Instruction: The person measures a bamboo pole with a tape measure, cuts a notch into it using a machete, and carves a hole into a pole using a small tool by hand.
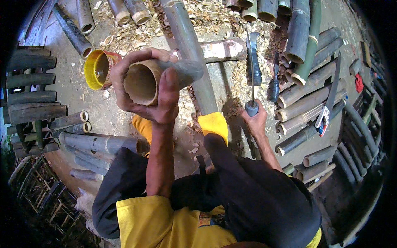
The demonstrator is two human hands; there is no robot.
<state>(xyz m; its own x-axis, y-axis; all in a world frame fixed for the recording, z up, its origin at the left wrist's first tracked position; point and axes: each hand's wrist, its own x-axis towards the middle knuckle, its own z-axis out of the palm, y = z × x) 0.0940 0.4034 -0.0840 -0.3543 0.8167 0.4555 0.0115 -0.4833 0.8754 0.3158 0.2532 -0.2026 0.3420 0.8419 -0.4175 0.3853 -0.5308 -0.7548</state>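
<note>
My left hand (147,89) is wrapped around a short hollow bamboo section (142,82), raised with its open end facing me. My right hand (255,120) grips the round grey handle of a thin metal tool (252,89), whose rod points away from me over the ground. A long green bamboo pole (188,45) runs away from me between my hands, with a yellow piece (214,125) over its near end. Beside the thin tool lies a broad chopping blade (253,58) with a dark handle.
A yellow-rimmed can (97,69) lies on its side at the left. Cut bamboo tubes (310,95) are stacked at the right, with a hand saw (328,103) on them. More bamboo poles (35,95) lie at the left. Wood chips (206,14) cover the ground ahead.
</note>
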